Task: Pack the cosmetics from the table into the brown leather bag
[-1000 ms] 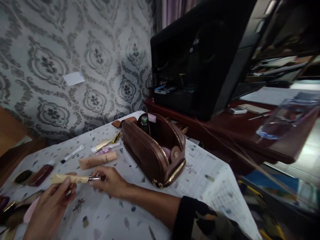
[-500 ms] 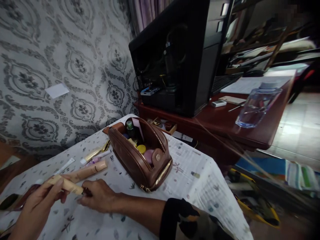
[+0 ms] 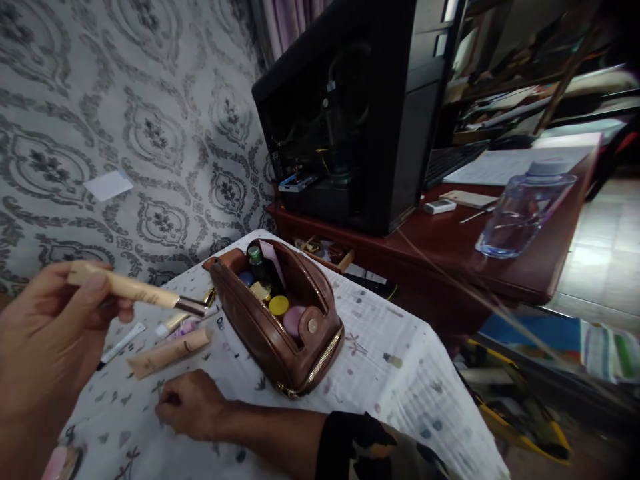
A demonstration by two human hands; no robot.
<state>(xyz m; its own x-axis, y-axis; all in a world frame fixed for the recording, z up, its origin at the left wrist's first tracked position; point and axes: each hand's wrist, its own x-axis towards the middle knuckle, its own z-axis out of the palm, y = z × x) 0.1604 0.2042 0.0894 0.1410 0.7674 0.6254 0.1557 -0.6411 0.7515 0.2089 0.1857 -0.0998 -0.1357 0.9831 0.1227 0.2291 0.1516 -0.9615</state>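
Observation:
Raised at the left, my left hand (image 3: 65, 320) pinches a slim beige cosmetic tube (image 3: 133, 287) with a dark brown end pointing right. My right hand (image 3: 193, 405) rests on the patterned white cloth with its fingers curled closed; whatever they may hold is hidden. Just beyond it lies a wider peach-coloured tube (image 3: 170, 353). An open brown makeup bag (image 3: 255, 333) stands right of the tubes. Inside it are a green-capped bottle (image 3: 256, 260), a yellow round lid (image 3: 279, 305) and a pink round item (image 3: 294, 321).
A thin white tube (image 3: 123, 343) and a gold-capped tube (image 3: 175, 323) lie on the cloth (image 3: 390, 380). At the lower left edge is a pink item (image 3: 63, 463). A black computer case (image 3: 345, 127) and a clear bottle (image 3: 525, 210) stand on the red-brown desk (image 3: 450, 240).
My left hand has lifted the cosmetic tube up and left, away from my right hand. My right hand has let go of the tube's dark end and stayed low on the cloth.

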